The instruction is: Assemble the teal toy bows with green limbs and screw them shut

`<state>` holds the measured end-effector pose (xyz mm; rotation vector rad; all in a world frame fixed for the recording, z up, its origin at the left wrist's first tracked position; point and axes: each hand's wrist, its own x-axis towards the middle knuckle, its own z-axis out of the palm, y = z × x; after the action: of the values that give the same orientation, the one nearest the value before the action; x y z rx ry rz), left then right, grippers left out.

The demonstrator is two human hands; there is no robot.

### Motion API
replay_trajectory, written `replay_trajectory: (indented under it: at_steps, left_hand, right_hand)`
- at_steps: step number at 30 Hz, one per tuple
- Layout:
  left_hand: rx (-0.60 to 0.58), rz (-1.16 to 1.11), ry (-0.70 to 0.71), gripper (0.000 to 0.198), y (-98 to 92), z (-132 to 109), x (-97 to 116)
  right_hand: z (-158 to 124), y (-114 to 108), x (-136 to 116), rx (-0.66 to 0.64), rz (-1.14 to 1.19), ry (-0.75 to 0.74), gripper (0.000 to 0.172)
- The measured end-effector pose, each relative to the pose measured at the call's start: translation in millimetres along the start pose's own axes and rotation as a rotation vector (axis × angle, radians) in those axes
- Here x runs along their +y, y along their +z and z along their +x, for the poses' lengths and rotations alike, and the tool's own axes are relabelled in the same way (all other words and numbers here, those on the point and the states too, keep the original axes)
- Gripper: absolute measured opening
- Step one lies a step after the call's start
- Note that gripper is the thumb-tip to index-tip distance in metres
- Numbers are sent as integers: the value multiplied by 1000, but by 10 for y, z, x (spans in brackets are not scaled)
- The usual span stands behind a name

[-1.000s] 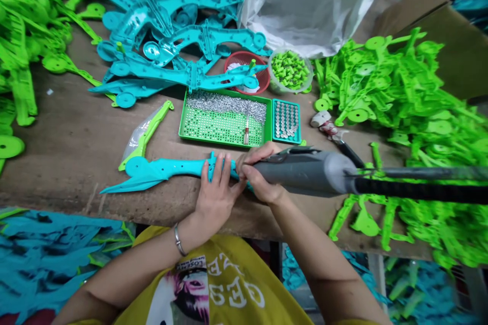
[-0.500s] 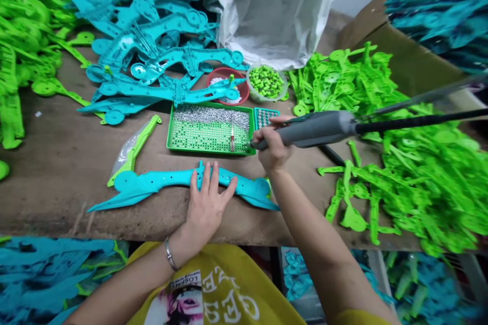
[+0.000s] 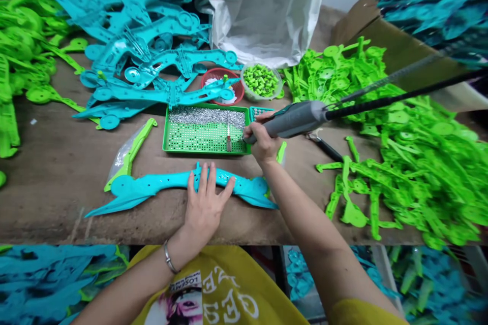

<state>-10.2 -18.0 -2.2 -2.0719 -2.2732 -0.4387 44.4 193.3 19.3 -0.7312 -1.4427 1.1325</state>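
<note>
The left hand [image 3: 202, 203] lies flat, its grip spread and pressing down on a turquoise plastic part [image 3: 171, 183] that rests near the front edge of the desk [image 3: 57, 203]. The right hand [image 3: 261, 143] is closed around a grey driver [image 3: 290, 121], whose tip sits over the near right corner of a green tray [image 3: 206, 151] holding silver screws [image 3: 208, 117] and a small red-handled screwdriver [image 3: 229, 143]. Beyond the tray stands a clear tub of green pegs [image 3: 261, 81], with heaps of turquoise parts [image 3: 125, 35] toward the desk's back left and green parts [image 3: 400, 162] along its right side
</note>
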Motion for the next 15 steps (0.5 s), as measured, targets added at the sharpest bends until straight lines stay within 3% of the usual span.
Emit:
replay_trajectory:
  at_steps: [5, 8, 11, 15]
  left_hand:
    - [15, 6, 2, 59, 14, -10, -9]
    - [11, 16, 1, 61, -13, -8, 2]
    - [-45, 4, -20, 58, -63, 7, 70]
    - [-98, -46, 11, 55, -78, 46, 245]
  right_hand:
    - [26, 53, -38, 10, 25, 35, 31]
    - [-3, 8, -190, 35, 41, -22, 28]
    - [-127, -155, -469, 34, 74, -70, 25]
    - [-434, -465, -824, -5, 95, -11, 20]
